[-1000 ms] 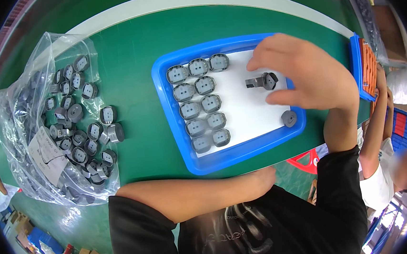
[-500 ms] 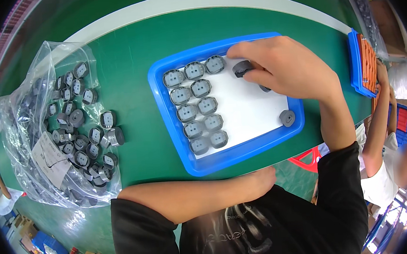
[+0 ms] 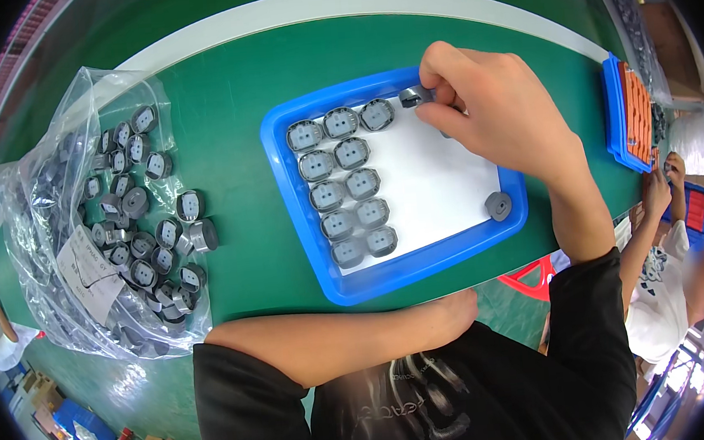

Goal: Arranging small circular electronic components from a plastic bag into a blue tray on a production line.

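Over the far right part of a blue tray (image 3: 284, 192), my right hand (image 3: 491, 101) has its thumb and fingers closed on a round dark-grey plastic part (image 3: 413, 97), tilted on its side. Two left-hand columns of similar parts, such as this one (image 3: 352, 152), lie face up on the tray's white base; a third one (image 3: 377, 115) starts the row beside the held part. A single grey part (image 3: 498, 205) with a centre hole rests in the near right corner. Another is mostly hidden under my right hand. My left hand (image 3: 458, 304) rests at the table's near edge, its fingers hidden.
On the left, a clear plastic bag (image 3: 50, 268) spills several loose grey parts (image 3: 137, 202) onto the green table (image 3: 237, 229); a white paper label (image 3: 92, 273) lies on it. Blue trays with orange pieces (image 3: 636, 115) stand far right, beside another person (image 3: 655, 287).
My right hand has moved the held grey part away from me toward the tray's far rim and turned it. My left hand has stayed still. The other person's hands have shifted.
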A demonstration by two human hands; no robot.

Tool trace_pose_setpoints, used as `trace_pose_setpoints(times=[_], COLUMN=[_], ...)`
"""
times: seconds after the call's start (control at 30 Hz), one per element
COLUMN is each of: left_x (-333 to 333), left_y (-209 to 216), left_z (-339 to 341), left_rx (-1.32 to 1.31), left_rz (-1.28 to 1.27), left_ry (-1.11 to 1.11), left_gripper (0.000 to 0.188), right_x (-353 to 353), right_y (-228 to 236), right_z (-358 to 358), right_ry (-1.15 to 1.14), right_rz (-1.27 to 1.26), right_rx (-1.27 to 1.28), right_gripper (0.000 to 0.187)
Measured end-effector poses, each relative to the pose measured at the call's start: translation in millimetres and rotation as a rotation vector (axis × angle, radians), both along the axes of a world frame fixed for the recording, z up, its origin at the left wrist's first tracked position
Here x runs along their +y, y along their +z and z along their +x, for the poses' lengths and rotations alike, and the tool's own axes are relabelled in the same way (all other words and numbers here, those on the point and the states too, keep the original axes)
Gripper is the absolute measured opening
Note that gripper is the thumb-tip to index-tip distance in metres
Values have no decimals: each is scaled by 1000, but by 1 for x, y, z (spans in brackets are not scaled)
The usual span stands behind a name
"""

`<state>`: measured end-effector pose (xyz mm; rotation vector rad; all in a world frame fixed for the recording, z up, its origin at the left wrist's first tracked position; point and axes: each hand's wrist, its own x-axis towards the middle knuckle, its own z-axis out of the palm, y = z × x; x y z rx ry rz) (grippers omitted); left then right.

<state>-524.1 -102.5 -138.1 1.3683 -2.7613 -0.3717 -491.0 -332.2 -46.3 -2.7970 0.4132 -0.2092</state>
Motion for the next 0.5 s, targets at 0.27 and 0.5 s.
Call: trace_pose_setpoints(times=[0.27, 0.5], left_x=[2, 3], left_y=[-10, -11], left_z=[-6, -4], left_rx=[60, 90], left_rz=[16, -44], left_ry=[-39, 10], left_gripper=[12, 8], right_x=[0, -3], right_y=[-7, 10], right_z=[1, -8], right_ry=[53, 6], right_rz=[-114, -106], right_rx=[-80, 54], right_gripper=[8, 8])
